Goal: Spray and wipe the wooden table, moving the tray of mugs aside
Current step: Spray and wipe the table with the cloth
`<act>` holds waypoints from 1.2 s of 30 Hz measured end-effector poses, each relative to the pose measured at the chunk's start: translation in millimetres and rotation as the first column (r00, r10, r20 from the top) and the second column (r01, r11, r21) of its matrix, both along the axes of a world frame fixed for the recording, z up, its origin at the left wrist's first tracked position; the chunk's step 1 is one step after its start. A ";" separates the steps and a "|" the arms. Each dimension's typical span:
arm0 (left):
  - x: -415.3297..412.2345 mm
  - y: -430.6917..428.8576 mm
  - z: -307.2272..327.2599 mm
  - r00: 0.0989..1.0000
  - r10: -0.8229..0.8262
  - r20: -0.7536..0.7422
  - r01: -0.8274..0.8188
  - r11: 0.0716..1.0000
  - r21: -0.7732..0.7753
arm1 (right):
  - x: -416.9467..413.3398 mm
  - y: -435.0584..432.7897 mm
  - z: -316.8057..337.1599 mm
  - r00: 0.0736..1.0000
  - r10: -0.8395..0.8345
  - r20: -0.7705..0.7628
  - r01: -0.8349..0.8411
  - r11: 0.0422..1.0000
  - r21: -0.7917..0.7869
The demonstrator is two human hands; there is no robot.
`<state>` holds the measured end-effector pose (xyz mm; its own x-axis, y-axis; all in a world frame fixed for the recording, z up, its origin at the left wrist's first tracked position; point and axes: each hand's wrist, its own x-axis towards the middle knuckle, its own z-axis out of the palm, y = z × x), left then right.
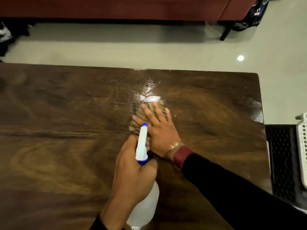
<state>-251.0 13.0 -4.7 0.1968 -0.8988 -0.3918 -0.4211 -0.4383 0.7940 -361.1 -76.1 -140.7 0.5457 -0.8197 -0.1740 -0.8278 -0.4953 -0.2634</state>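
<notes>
The dark wooden table [66, 130] fills most of the head view. My right hand [157, 128] lies flat, fingers spread, pressing a brownish knobbly cloth [141, 112] onto the table near its middle right. A wet shiny patch [149, 88] shows just beyond the cloth. My left hand [132, 176] grips a translucent white spray bottle [146, 205] by the neck; its white and blue nozzle [142, 141] points forward toward the cloth. No tray of mugs is visible on the table.
A white perforated basket [303, 146] sits on a dark woven surface [282, 155] off the table's right edge. Beyond the far edge lies pale tiled floor [116, 47], then a reddish-brown sofa [116, 7] with a dark leg [226, 32].
</notes>
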 end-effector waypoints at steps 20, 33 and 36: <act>33.1 94.8 -7.0 1.000 -0.006 0.008 0.005 0.999 0.047 | -8.4 109.3 -1.5 0.991 0.131 0.000 -0.131 0.991 0.012; 41.5 174.2 -4.0 0.998 -0.066 -0.012 0.067 0.997 0.041 | 13.9 19.4 1.4 0.956 -0.289 -0.052 0.287 0.956 -0.054; 43.6 186.8 -0.9 0.993 -0.116 0.008 0.115 0.992 0.045 | 39.0 144.8 -1.5 0.998 -0.058 0.005 0.058 0.997 -0.059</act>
<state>-207.3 199.8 -5.6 0.0970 -0.8977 -0.4298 -0.4797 -0.4205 0.7701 -322.1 68.8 -142.3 0.4973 -0.8589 -0.1227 -0.8548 -0.4609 -0.2385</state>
